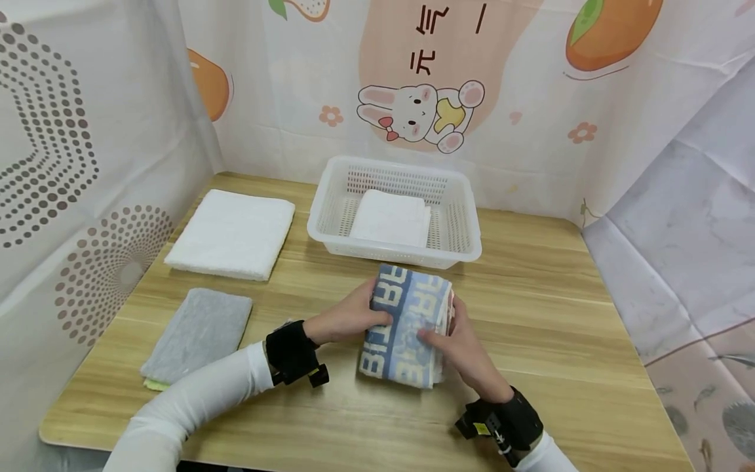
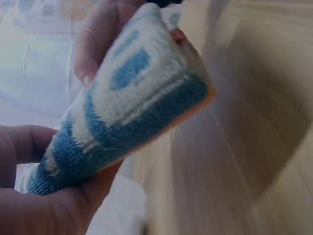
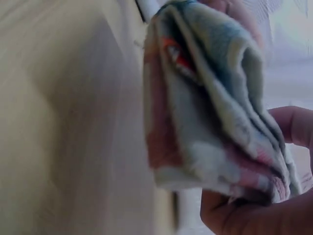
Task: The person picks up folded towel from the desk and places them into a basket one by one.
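L hand [image 1: 347, 317] & R hand [image 1: 468, 353] pinch folded towel [image 1: 401, 341] at opp. sides, grips closed to its thickness, thumbs on top, prob. to keep layers tog.

Two hands [image 1: 352, 316] [image 1: 468, 351], two wristbands [image 1: 291, 351] [image 1: 518, 419], one worktop [image 1: 542, 288], one basket [image 1: 389, 250], two white bundles [image 1: 232, 235] [image 1: 389, 217], one grey bundle [image 1: 200, 331], one blue-patterned bundle [image 1: 401, 354].

They're rocking plain white sleeves [image 1: 203, 393], a bit wrinkly, plus chunky black wrist straps [image 1: 291, 351], each with a little black box [image 1: 319, 375] sticking off. Right one's got a yellow sticker [image 1: 482, 429].
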`<state>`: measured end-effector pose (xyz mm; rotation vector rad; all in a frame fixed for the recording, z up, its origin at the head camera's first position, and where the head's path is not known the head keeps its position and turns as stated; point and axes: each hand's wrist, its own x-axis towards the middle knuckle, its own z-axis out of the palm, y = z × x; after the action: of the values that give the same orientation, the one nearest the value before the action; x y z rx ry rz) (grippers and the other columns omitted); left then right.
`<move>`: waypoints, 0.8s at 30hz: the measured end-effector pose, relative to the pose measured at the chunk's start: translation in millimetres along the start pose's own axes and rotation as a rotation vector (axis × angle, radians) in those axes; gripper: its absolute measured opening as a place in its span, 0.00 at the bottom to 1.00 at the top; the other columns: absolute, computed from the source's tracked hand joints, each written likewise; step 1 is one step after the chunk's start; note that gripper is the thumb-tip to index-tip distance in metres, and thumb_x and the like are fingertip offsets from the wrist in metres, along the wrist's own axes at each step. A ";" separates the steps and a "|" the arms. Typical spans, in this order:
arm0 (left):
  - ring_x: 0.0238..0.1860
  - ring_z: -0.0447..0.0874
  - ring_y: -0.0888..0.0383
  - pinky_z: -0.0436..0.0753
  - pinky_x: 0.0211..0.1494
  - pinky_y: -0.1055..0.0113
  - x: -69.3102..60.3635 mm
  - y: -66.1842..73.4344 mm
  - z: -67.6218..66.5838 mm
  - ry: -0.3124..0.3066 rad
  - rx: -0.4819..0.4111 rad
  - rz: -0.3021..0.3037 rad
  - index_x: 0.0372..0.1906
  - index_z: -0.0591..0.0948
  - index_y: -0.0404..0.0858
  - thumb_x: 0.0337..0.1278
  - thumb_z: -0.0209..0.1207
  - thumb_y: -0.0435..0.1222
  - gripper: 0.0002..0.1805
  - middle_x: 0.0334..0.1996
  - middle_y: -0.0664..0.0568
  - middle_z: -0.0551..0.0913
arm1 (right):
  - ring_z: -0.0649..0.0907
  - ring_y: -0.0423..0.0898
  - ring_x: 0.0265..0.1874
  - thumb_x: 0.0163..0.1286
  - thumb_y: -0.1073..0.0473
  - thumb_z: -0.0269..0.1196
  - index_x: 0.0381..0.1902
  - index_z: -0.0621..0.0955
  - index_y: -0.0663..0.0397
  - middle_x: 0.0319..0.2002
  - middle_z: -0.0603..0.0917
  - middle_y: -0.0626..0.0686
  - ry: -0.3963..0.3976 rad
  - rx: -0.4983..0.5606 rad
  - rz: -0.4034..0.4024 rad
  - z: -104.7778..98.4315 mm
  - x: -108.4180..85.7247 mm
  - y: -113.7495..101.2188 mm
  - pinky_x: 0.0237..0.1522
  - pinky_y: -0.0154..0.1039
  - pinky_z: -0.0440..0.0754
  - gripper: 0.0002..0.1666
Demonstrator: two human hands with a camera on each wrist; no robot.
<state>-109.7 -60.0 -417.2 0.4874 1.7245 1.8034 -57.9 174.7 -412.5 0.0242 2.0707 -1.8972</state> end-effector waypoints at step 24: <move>0.51 0.81 0.47 0.82 0.50 0.57 47.1 106.3 -47.2 0.294 0.417 0.171 0.78 0.33 0.47 0.67 0.57 0.32 0.50 0.59 0.35 0.71 | 0.87 0.41 0.34 0.69 0.65 0.62 0.76 0.41 0.46 0.52 0.79 0.63 0.090 -0.092 -0.151 -25.7 87.7 -115.1 0.35 0.36 0.85 0.52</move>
<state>-192.5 -64.8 -323.1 0.5745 2.3463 1.6942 -173.5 168.4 -322.0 -0.0721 2.2769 -1.9158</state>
